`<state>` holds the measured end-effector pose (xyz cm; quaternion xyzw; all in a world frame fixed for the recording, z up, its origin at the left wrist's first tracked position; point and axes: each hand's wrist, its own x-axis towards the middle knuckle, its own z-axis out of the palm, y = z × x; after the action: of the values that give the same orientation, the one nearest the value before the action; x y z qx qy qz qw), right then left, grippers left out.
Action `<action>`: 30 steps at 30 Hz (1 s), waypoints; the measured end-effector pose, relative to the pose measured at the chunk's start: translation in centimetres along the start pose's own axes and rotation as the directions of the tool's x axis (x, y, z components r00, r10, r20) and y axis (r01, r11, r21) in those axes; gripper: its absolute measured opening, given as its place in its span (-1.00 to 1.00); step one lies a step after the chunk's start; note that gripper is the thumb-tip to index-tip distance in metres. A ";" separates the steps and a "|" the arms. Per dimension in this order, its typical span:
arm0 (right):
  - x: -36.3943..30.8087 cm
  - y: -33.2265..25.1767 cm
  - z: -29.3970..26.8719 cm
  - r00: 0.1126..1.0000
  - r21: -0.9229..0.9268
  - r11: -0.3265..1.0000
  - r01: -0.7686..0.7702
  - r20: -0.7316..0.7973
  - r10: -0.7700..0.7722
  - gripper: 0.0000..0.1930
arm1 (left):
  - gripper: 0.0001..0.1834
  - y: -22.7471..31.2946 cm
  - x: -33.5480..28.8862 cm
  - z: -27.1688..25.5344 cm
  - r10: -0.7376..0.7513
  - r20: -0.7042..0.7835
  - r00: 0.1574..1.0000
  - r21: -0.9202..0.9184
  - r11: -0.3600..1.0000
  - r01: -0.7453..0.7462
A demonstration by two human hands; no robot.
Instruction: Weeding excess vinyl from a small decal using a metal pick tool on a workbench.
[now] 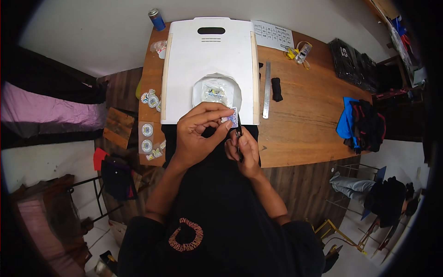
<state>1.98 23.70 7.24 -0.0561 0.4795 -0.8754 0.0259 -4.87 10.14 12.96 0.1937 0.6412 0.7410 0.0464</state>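
Between the fingertips of my left hand [194,138] is a small purple-and-white sticker [234,121] with lettering on it. My right hand [249,152] is closed round black scissors [239,138], whose blades point up along the sticker's right edge. Whether the blades are parted cannot be made out. Just beyond my hands, a round clear-white dish [236,94] rests on a large white board [210,57]. Small printed pieces in clear plastic [216,92] lie in the dish, and my left hand covers part of its near rim.
The wooden table [304,129] carries round stickers [146,130] and other cutouts at left, and a blue can [157,21] at the back. To the right lie a steel ruler [266,90], a black cloth roll [277,89], a printed sheet [274,35] and folded dark clothes [364,124].
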 end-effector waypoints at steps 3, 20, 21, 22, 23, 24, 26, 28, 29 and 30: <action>0.2 -0.3 0.2 1.000 0.012 1.000 0.008 -0.003 -0.008 -0.70 | -0.69 0.0 0.0 0.0 0.005 0.003 1.000 0.000 1.000 -0.005; 0.0 -0.3 0.3 1.000 0.047 0.999 0.013 -0.009 -0.013 -0.67 | -0.69 -0.1 -0.2 0.3 -0.020 0.011 1.000 -0.024 1.000 0.020; 0.0 -0.3 0.2 1.000 0.044 0.999 0.013 -0.009 -0.012 -0.67 | -0.69 -0.2 -0.2 0.3 -0.020 0.011 1.000 -0.026 0.999 0.020; 0.0 -0.3 0.2 1.000 0.040 0.999 0.012 -0.010 -0.012 -0.67 | -0.69 -0.2 -0.2 0.3 -0.021 0.012 1.000 -0.027 0.999 0.021; 0.1 -0.4 0.2 1.000 0.040 0.999 0.013 -0.011 -0.012 -0.67 | -0.68 -0.2 -0.1 0.3 -0.012 0.014 1.000 -0.021 1.000 0.013; 0.1 -0.4 0.2 1.000 0.032 0.999 0.013 -0.013 -0.012 -0.67 | -0.68 -0.2 -0.2 0.4 -0.005 0.017 1.000 -0.015 1.000 0.005; 0.0 -0.4 0.1 1.000 0.022 1.000 0.014 -0.017 -0.013 -0.67 | -0.68 -0.2 -0.1 0.4 -0.005 0.017 1.000 -0.023 1.000 0.006; -0.1 -0.1 0.1 1.000 0.032 0.999 0.011 -0.019 -0.011 -0.67 | -0.67 -0.4 0.2 0.4 0.004 0.016 1.000 -0.028 1.000 -0.003; -0.1 0.1 0.1 1.000 0.030 0.999 0.015 -0.017 -0.015 -0.67 | -0.67 -0.6 0.2 0.3 0.005 0.020 1.000 -0.022 1.000 -0.005; -0.2 0.2 0.1 1.000 0.044 0.999 0.004 -0.031 -0.002 -0.67 | -0.68 -0.8 0.2 0.3 0.008 0.023 1.000 -0.017 1.000 -0.008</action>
<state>2.16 23.56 7.08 -0.0427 0.4602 -0.8866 0.0183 -5.08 10.61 12.24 0.2044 0.6336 0.7443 0.0525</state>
